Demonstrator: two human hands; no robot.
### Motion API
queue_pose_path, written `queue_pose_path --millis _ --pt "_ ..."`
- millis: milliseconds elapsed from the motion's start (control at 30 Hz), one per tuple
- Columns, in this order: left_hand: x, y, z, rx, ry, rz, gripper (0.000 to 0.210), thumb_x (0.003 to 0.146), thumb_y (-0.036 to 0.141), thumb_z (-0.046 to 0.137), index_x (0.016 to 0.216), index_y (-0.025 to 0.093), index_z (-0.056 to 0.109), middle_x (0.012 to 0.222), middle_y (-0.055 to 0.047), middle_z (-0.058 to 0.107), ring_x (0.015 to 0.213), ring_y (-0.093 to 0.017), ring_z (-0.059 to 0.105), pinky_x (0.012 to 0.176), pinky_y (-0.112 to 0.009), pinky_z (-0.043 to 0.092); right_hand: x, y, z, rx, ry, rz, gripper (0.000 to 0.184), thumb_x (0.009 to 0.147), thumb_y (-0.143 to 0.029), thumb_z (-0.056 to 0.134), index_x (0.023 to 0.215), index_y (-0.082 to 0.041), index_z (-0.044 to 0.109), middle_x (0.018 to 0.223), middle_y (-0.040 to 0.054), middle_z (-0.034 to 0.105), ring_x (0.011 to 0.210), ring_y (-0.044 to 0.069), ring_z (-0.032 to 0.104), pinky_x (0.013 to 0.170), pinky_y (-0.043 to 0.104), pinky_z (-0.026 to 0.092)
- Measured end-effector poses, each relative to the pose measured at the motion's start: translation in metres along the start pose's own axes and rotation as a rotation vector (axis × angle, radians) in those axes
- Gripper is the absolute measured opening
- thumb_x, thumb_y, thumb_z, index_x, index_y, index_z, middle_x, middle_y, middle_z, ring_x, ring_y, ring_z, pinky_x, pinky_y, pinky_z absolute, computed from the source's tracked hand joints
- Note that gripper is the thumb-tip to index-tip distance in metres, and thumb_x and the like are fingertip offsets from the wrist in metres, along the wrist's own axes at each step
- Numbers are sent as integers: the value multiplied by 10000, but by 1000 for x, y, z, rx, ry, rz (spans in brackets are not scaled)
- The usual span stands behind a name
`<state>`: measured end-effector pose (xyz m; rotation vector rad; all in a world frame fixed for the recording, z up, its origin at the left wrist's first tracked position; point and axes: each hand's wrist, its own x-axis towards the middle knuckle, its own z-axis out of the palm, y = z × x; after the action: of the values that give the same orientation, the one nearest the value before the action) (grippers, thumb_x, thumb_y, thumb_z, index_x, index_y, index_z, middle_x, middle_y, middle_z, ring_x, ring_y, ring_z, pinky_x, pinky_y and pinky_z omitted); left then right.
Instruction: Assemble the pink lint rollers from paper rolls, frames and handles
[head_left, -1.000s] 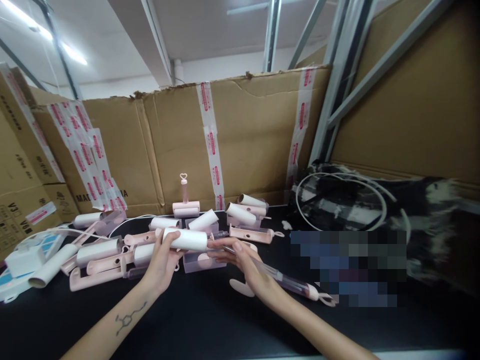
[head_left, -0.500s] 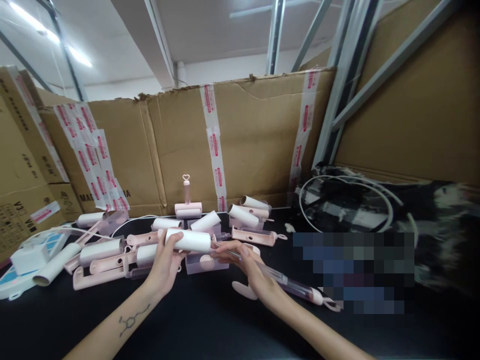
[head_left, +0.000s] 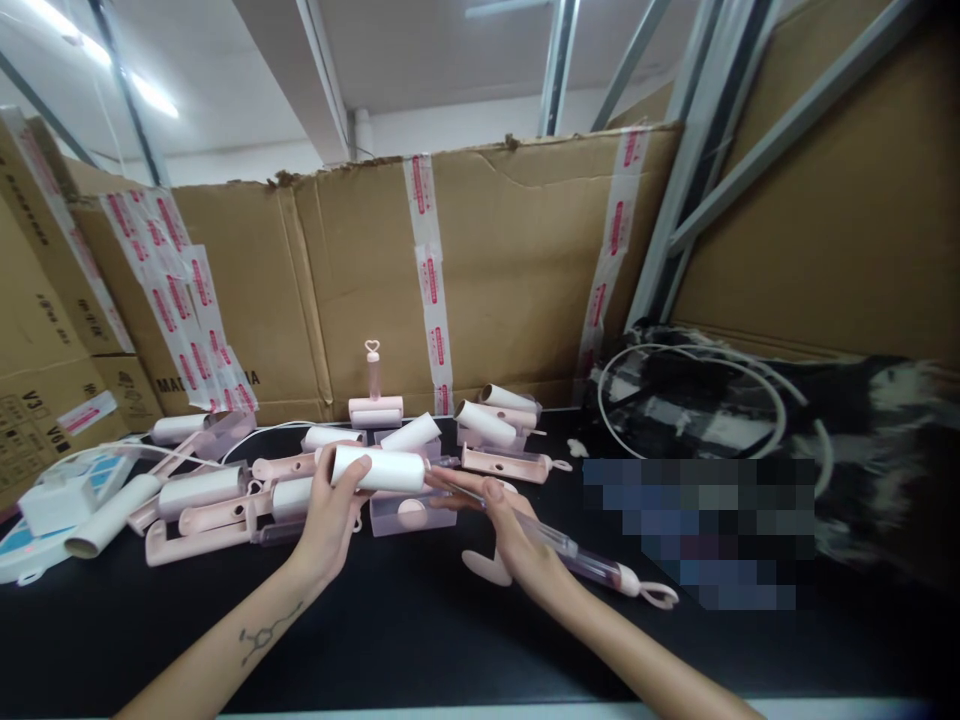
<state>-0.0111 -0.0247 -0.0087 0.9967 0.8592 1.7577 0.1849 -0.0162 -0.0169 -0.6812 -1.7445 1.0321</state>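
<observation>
Cardboard (head_left: 510, 270) stands behind a black table (head_left: 360, 640).
Over it, the right hand (head_left: 517, 530), fingers stretched nearly straight, pinches a clear handle (head_left: 592, 568) under its thumb; the left hand (head_left: 334, 525) wraps a white roll (head_left: 390, 469), raised above the table, one end near the right fingertips, contact unclear; a pink loop (head_left: 660, 596) tips the handle.

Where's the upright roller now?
Head view, left of centre: the upright roller stands at the back of the table, beyond the left hand, just before the cardboard.
</observation>
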Motion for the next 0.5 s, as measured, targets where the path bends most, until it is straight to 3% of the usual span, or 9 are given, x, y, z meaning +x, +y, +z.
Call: queue_pose_path --millis 200,367,500 --pt "-3 0 1 64 -12 35 345 691 335 638 967 213 472 985 -48 626 929 -215 609 711 -304 505 -6 5 -3 -61 37 11 644 891 -600 146 1205 -225 564 1000 91 680 970 259 599 951 518 377" --pt "-3 -1 0 113 -3 23 354 681 344 633 963 208 467 982 -58 628 888 -215 621 649 -272 499 -4 0 -1 3 45 -7 641 890 -601 165 1185 -218 586 1068 98 620 829 219 637 736 387 530" --pt "-4 0 -1 105 -13 30 327 690 344 626 941 210 466 975 -52 624 903 -217 615 674 -286 499 -1 -1 1 12 52 -26 616 888 -596 207 1095 -210 640 1047 90 600 735 175 643 642 313 539"
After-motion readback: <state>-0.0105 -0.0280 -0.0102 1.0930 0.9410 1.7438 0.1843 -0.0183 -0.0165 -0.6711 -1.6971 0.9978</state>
